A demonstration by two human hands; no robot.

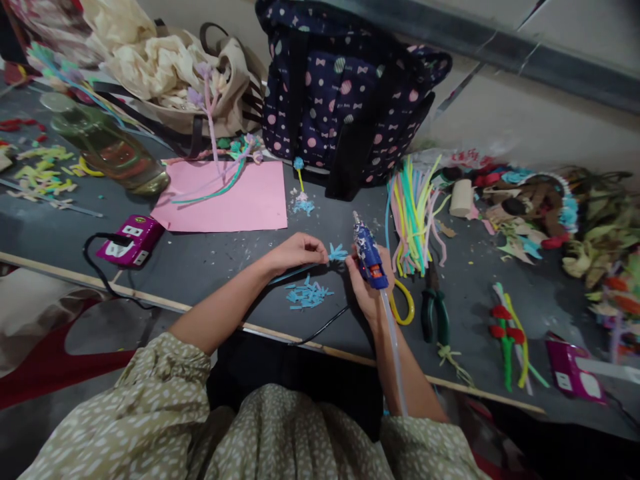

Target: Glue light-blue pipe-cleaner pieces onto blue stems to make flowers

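Toward the tabletop's [215,260] near edge: left hand's [300,253] grip narrow, pinching fringed blue piece [338,253], which lies just right of its fingertips, between both hands. Right hand's [359,283] grip wraps glue gun [369,250], long axis near-to-far, nozzle toward far edge. Blue snippets [308,294] below. Trigger hidden; right-fingertip contact with piece unclear.

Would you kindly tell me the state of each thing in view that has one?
Glue gun: held in right hand, glue stick loaded
Blue tufted piece: held, seemingly, in left hand
Blue clippings: loosely piled
Pink sheet: flat, partly covered
Pliers: lying, handles apart
Bottle: capped
Left-side purple socket box: black plug inserted
Pipe-cleaner bundle: lying fanned out
Patterned bag: standing upright
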